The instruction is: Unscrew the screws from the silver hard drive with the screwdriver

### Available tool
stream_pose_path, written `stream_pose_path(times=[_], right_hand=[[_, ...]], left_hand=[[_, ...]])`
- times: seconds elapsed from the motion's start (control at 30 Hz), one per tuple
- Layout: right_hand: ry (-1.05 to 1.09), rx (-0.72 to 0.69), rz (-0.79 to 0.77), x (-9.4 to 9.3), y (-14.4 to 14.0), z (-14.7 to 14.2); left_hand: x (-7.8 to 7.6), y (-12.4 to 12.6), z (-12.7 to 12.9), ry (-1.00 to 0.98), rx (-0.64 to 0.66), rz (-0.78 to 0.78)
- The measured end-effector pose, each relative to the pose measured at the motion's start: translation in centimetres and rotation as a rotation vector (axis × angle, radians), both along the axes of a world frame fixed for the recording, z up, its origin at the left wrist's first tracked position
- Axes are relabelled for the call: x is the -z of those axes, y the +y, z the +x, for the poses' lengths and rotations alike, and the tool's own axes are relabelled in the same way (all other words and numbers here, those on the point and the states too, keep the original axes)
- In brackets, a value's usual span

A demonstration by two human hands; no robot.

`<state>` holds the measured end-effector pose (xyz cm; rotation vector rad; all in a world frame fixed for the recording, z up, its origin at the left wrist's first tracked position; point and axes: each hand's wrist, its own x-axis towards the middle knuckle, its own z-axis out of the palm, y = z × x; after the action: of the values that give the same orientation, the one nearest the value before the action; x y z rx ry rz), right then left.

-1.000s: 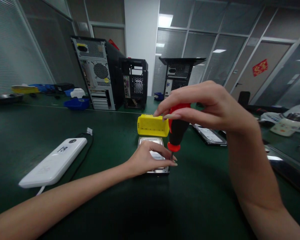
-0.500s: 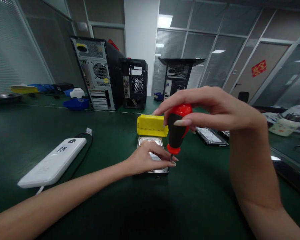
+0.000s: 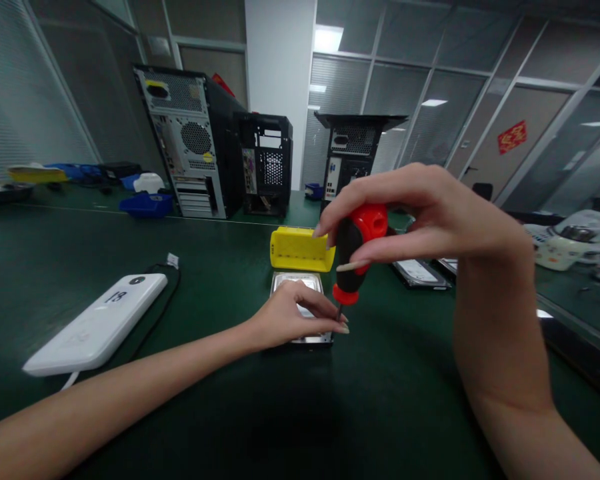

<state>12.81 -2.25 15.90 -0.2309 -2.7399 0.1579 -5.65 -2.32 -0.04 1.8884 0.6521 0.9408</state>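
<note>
A hard drive (image 3: pixel 296 277) lies on the green table in front of me, partly hidden under my left hand (image 3: pixel 293 317). The thumb and fingers of that hand pinch the thin shaft of a screwdriver (image 3: pixel 347 257) close to its tip, above the drive's right edge. My right hand (image 3: pixel 420 213) grips the stubby red and black handle from above, fingers on one side and thumb on the other. The screwdriver stands slightly tilted. Its tip is hidden by my left fingers, so I cannot tell what it touches.
Just behind the drive stands a yellow bin (image 3: pixel 303 250). A white power bank (image 3: pixel 97 323) with a cable is at left. More hard drives (image 3: pixel 420 273) lie at right. Computer cases (image 3: pixel 185 143) and a blue bin (image 3: pixel 146 205) line the back; a pale cup (image 3: pixel 560 253) is far right.
The screwdriver handle has tipped and turned a little, showing more of its red end. My right fingers have shifted around it. My left hand keeps its pinch; the whole view has shifted slightly.
</note>
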Motion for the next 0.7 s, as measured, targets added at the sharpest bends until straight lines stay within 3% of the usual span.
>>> stream_pose_path(times=[0.37, 0.47, 0.7], right_hand=[[-0.039, -0.144, -0.220, 0.06, 0.71, 0.41], [-0.018, -0.151, -0.195, 0.03, 0.67, 0.32], [0.016, -0.006, -0.071, 0.00, 0.44, 0.20]], left_hand=[[-0.49, -0.14, -0.07, 0.059, 0.029, 0.084], [-0.49, -0.14, -0.11, 0.059, 0.035, 0.084], [-0.53, -0.30, 0.02, 0.065, 0.031, 0.071]])
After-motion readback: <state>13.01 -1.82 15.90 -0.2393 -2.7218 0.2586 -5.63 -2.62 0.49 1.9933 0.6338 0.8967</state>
